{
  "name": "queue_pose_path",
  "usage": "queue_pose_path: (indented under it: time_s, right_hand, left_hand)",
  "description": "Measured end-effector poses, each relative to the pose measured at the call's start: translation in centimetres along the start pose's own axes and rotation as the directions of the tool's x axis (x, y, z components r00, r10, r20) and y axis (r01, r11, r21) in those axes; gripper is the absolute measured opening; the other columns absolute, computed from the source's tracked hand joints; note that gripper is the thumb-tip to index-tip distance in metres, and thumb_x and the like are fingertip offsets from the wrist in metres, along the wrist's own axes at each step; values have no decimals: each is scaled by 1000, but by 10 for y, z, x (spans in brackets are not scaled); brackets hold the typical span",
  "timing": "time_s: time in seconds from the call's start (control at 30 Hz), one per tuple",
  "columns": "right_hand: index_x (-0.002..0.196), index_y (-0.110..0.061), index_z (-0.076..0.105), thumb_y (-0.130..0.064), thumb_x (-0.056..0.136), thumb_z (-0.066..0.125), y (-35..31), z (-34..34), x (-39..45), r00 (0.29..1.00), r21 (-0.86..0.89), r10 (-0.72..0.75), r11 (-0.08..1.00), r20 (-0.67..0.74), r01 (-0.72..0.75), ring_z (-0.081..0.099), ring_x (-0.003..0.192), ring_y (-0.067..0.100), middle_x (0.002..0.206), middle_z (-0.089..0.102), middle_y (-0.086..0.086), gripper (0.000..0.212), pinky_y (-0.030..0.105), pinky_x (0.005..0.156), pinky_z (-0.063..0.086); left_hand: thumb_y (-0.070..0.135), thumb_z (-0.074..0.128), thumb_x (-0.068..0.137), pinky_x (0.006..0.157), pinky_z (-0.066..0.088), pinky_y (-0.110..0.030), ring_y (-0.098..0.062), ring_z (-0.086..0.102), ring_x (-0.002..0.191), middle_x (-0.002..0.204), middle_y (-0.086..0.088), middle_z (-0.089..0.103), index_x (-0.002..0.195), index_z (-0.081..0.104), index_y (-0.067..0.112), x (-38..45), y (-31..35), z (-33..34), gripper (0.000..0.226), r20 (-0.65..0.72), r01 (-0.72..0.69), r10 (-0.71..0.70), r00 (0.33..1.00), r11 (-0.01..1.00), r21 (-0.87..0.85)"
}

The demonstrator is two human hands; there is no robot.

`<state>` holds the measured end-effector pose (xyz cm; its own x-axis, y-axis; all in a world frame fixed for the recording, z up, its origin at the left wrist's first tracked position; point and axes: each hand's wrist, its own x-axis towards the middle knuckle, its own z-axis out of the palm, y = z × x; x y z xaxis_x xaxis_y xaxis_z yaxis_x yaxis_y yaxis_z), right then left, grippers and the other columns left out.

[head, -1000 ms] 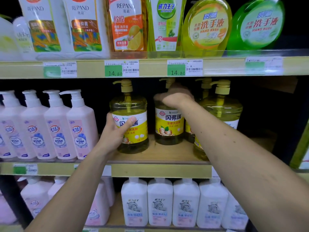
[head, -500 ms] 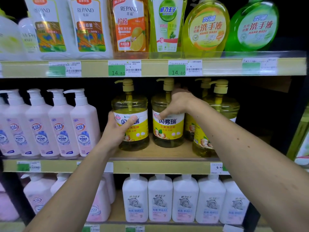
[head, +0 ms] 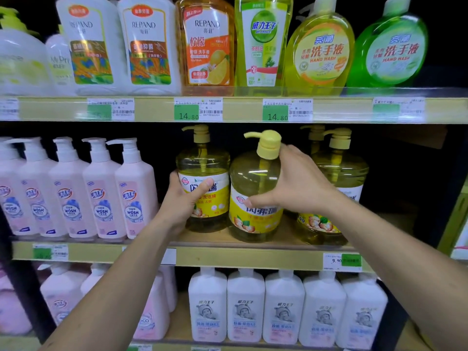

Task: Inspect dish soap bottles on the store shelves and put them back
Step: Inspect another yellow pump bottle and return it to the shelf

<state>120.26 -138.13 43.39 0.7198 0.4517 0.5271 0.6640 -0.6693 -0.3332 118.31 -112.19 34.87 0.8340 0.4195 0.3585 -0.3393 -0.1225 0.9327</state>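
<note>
Wooden shelving [head: 228,257] runs in tiers across the whole view, its front rails carrying price tags so each product keeps to its own bay. On the middle tier a row of pink pump bottles [head: 101,193] stands shoulder to shoulder at the left, labels facing out for shoppers, and below sit white bottles [head: 245,307] lined up the same way.

Right of the pink row stand the yellow dish soap bottles, big clear jugs with pump tops. The right-hand bottle [head: 255,198] is drawn forward to the shelf lip and leans a little, likely so its label can be read in better light than the dark recess allows. The right hand [head: 301,183] is clamped on its shoulder just under the pump, thumb across the front above the label and fingers wrapped behind; gripping high suits tipping a heavy jug rather than lifting it outright (its base looks close to the board, though I cannot tell whether it touches).

The left-hand bottle [head: 202,188] stands upright, further back on the same tier. The left hand [head: 187,198] curls round its left side, thumb lying over the label, probably steadying it, or readying it for its turn.

Behind the right wrist another jug [head: 339,173] waits untouched.
</note>
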Motion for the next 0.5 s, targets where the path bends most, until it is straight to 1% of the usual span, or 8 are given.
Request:
queue_pose_path:
  time_s: [0.03,0.07,0.13,0.2,0.27,0.33,0.4,0.5]
  right_hand:
    - [128,-30,50,-63,52,98,4,1,-10,999,24,-32,999,-30,33,47,103,9,115,51,-8,96,9,75,38]
    - [127,-32,49,-62,53,98,7,2,-19,996,41,-63,997,-57,65,45,101,4,116,50,-9,94,4,79,38]
    - [126,-31,49,-61,54,98,11,3,-34,989,57,-112,991,-101,118,42,99,-3,117,49,-11,93,-3,86,33]
    - [130,-27,51,-61,56,97,12,3,-45,980,59,-146,986,-132,155,43,102,-4,120,48,-12,93,-5,88,30]
    - [138,-21,53,-62,58,94,10,1,-54,965,66,-191,977,-179,205,44,110,-3,126,48,-12,99,-6,93,26]
    - [142,-19,54,-64,58,89,6,-6,-61,945,64,-217,969,-244,239,42,113,-5,128,48,-11,101,-7,96,24]
    - [140,-21,56,-65,57,89,4,-19,-65,935,58,-216,969,-282,241,42,111,-7,126,51,-9,100,-8,95,24]
    - [136,-28,57,-65,51,94,5,-45,-69,947,69,-158,980,-279,184,47,109,-5,125,58,-10,100,-6,92,30]
  left_hand:
    - [24,76,99,59,61,-20,-12,72,106,127,0,68,144,42,16,1,-1,1,57,-1,0,0,1000,1000,-1]
    - [25,76,99,57,61,-21,-12,73,104,127,0,69,142,42,16,3,-1,2,56,-2,1,-1,1000,1000,-3]
    - [26,77,99,54,60,-24,-14,75,101,126,0,70,140,42,17,6,-3,7,55,-5,4,-4,1000,1000,-16]
    - [27,79,98,54,60,-26,-12,77,98,126,1,70,140,42,20,11,-5,16,56,4,14,-14,1000,999,-30]
    - [28,80,98,51,58,-25,-2,78,86,122,5,70,137,41,26,16,-9,26,56,22,11,-10,1000,1000,-25]
    - [30,81,97,49,55,-23,2,77,79,119,6,70,134,41,29,23,-14,36,54,41,2,-1,999,1000,-13]
    - [32,82,95,50,55,-25,-2,79,82,120,4,72,127,44,32,29,-16,45,50,56,5,-3,998,1000,-21]
    - [32,84,94,54,58,-33,-16,80,94,121,0,75,122,45,32,33,-17,59,48,84,21,-18,996,999,-36]
